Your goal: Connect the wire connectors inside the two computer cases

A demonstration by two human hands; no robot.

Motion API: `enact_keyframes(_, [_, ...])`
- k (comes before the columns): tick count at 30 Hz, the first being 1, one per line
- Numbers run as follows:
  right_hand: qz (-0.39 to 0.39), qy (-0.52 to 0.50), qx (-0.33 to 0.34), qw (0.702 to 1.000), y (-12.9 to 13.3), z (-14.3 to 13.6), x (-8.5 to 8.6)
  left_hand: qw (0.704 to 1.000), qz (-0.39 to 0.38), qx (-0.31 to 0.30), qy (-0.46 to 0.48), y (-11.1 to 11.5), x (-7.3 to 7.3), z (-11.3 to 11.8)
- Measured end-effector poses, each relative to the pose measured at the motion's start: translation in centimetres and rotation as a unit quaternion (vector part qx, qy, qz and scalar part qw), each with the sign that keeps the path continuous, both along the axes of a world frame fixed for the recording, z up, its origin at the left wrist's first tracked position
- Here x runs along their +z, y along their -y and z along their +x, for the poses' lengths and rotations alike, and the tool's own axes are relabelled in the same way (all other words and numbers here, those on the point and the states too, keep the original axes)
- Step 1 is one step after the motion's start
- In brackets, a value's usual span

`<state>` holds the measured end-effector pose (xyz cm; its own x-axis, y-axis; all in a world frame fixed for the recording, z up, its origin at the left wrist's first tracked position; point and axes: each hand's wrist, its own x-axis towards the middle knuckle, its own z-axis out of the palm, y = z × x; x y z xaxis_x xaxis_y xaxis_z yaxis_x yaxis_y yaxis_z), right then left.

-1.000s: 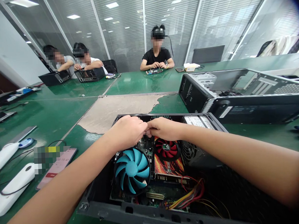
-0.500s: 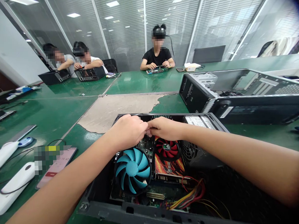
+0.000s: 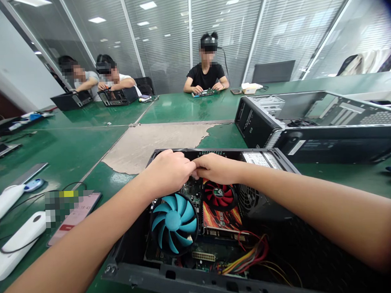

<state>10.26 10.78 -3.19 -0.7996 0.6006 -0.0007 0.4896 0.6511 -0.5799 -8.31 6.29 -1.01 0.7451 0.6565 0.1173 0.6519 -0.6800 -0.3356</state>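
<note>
An opened black computer case lies in front of me, its inside facing up. My left hand and my right hand meet over its far part, fingers closed and pressed together. Whatever they pinch is hidden behind the fingers. Just below my left hand sits a CPU cooler fan with blue blades. Under my right hand is a graphics card with a red fan. Colored power wires loop over the motherboard near a pale power socket.
A second open case stands beyond, to the right. A phone and white power strips with cords lie left. Bare board shows through a torn patch of the green table. Several people work on computer parts across it.
My hands stay together at almost the same spot, with only a tiny shift to the right. The person in black across the table has moved their hands slightly.
</note>
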Motion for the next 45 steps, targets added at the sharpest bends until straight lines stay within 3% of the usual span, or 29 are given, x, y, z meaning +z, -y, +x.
enact_keyframes(10, [-0.009, -0.016, 0.004, 1.000, -0.07, 0.09, -0.13, 1.000, 0.004, 0.011, 0.013, -0.13, -0.10, 0.04])
enact_keyframes(22, [0.000, -0.004, 0.009, 1.000, -0.04, 0.08, 0.00, 0.997, 0.048, -0.054, 0.015, -0.34, -0.54, -0.32])
enact_keyframes(34, [-0.005, -0.020, -0.007, 1.000, -0.03, -0.04, -0.14, 0.999, 0.046, -0.013, -0.007, 0.03, -0.33, -0.05])
enact_keyframes(45, [-0.044, 0.024, -0.013, 0.999, 0.43, -0.07, 0.31, 0.999, 0.027, -0.022, 0.002, -0.09, -0.48, -0.10])
